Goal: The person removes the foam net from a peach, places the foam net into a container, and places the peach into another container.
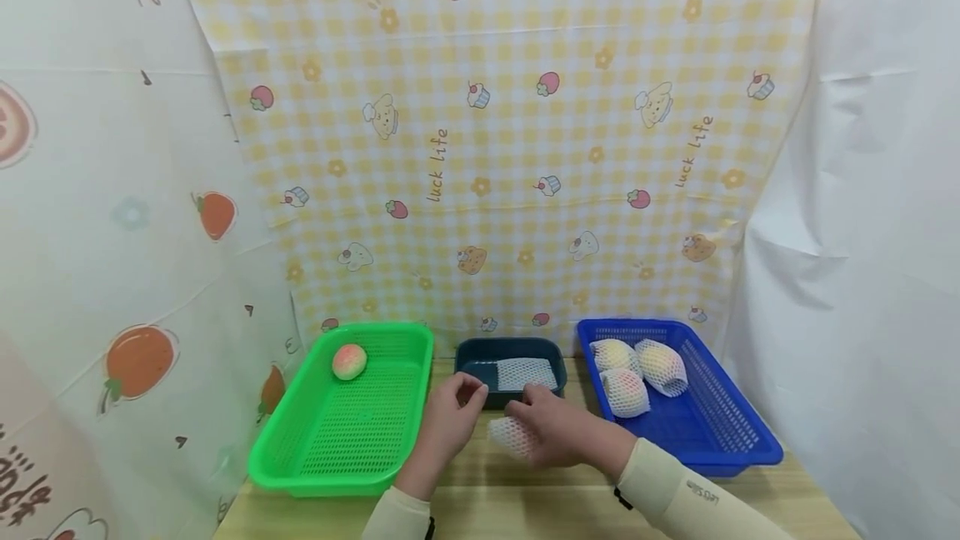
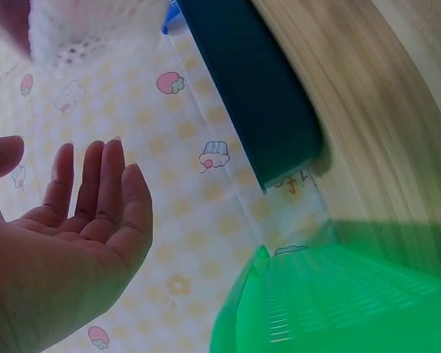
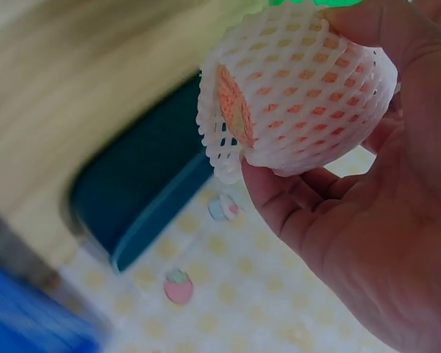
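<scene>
My right hand [image 1: 558, 430] grips a peach in a white foam net [image 3: 309, 92], thumb on one side and fingers on the other. Pinkish-orange skin shows through the mesh and at the net's open end in the right wrist view. Just left of it, my left hand [image 1: 448, 417] is held up with nothing in it, its fingers loosely bent in the left wrist view. Both hands are in front of a dark teal tray [image 1: 472, 347], where flat white foam nets [image 1: 527, 373] lie on the right side.
On the left stands a green basket [image 1: 360, 432] with one bare peach [image 1: 349, 362] near its back. A blue basket [image 1: 720, 407] on the right has three net-wrapped fruits, including one at its front [image 1: 626, 392]. A checked cloth [image 1: 510, 148] hangs behind the wooden table [image 1: 480, 498].
</scene>
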`<act>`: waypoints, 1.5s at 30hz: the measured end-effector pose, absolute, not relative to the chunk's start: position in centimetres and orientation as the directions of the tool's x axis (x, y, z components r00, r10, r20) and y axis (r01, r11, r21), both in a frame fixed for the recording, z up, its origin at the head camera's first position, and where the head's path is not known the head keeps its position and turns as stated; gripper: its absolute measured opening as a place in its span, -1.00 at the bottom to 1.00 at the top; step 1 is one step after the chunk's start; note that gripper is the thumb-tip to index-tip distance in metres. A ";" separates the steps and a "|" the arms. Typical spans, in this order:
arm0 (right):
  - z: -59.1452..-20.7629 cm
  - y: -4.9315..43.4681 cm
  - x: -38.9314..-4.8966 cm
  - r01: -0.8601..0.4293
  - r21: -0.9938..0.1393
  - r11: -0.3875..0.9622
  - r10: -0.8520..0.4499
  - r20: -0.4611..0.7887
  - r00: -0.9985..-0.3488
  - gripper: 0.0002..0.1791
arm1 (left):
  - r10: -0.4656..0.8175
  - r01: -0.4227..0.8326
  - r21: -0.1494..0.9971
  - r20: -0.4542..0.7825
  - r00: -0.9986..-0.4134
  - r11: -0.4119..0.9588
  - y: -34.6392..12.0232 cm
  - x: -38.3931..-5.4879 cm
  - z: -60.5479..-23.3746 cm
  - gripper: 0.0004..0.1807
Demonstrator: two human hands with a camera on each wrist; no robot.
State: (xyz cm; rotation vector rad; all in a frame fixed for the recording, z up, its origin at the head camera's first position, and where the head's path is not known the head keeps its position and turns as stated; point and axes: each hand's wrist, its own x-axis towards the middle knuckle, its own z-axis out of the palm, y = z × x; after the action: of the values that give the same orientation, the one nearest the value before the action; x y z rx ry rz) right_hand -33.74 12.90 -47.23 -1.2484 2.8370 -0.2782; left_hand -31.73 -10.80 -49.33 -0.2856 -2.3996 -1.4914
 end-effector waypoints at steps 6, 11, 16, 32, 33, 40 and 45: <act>-49.9 12.4 -33.5 -0.731 -0.169 0.661 -0.740 0.019 -0.673 -0.34 | 0.020 0.321 0.832 0.351 -0.936 0.452 -10.8 -31.5 -49.5 -0.86; -51.5 12.3 -33.6 -0.735 -0.154 0.660 -0.743 0.007 -0.669 -0.28 | 0.014 0.306 0.833 0.338 -0.941 0.460 -10.8 -31.5 -49.8 -0.82; -52.2 12.1 -33.6 -0.728 -0.175 0.662 -0.741 -0.007 -0.672 -0.27 | 0.011 0.289 0.836 0.321 -0.947 0.466 -10.9 -31.9 -50.2 -0.83; -52.8 12.3 -33.4 -0.749 -0.145 0.646 -0.749 0.068 -0.659 -0.26 | 0.014 0.245 0.849 0.270 -0.963 0.467 -10.6 -32.1 -50.6 -0.83; -52.8 12.3 -33.3 -0.747 -0.149 0.648 -0.746 0.073 -0.661 -0.27 | 0.012 0.244 0.849 0.270 -0.963 0.469 -10.6 -32.1 -50.7 -0.83; -52.5 12.5 -33.0 -0.739 -0.182 0.649 -0.735 0.101 -0.671 -0.23 | 0.025 0.263 0.839 0.286 -0.958 0.476 -10.6 -32.0 -50.6 -0.79; -52.6 12.9 -32.8 -0.746 -0.182 0.640 -0.736 0.132 -0.664 -0.14 | 0.034 0.272 0.838 0.291 -0.956 0.474 -10.5 -31.8 -50.6 -0.79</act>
State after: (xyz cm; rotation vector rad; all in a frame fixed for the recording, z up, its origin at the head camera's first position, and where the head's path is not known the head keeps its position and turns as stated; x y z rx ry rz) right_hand -32.85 12.90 -52.60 -1.3052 2.8863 -0.3530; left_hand -31.83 -10.55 -50.59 -0.2631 -2.4878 -1.4773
